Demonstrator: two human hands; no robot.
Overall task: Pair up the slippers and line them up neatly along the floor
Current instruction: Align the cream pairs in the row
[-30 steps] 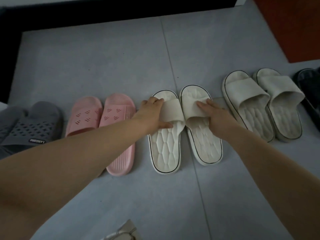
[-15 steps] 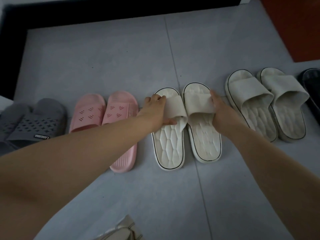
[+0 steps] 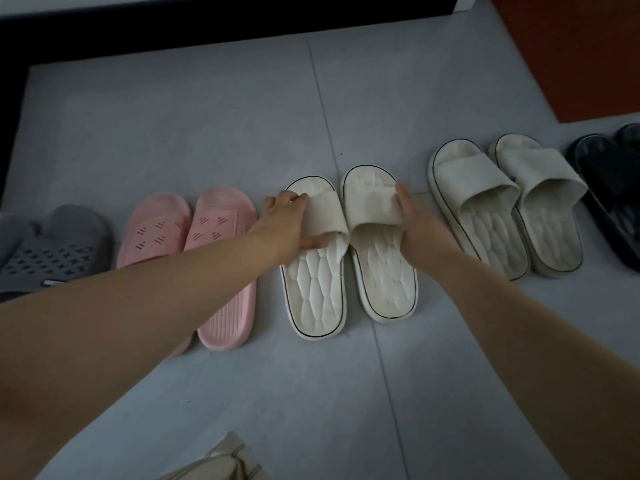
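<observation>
While four full pairs line the grey floor (image 3: pixel 207 126), left hand (image 3: pixel 289 223) and right hand (image 3: pixel 417 230) each pinch a strap of the middle white slippers (image 3: pixel 349 258), toes pointing away, lengthwise parallel

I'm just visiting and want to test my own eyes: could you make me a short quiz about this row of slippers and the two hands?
1. True or false: the left hand and right hand each hold a strap of the middle white pair.
2. Which pair lies directly left of the held pair? A) grey B) pink C) black
3. Fill in: the second white pair lies to the ____ of the held pair.

Key: 1 true; 2 B, the pink pair; 3 right.
</observation>
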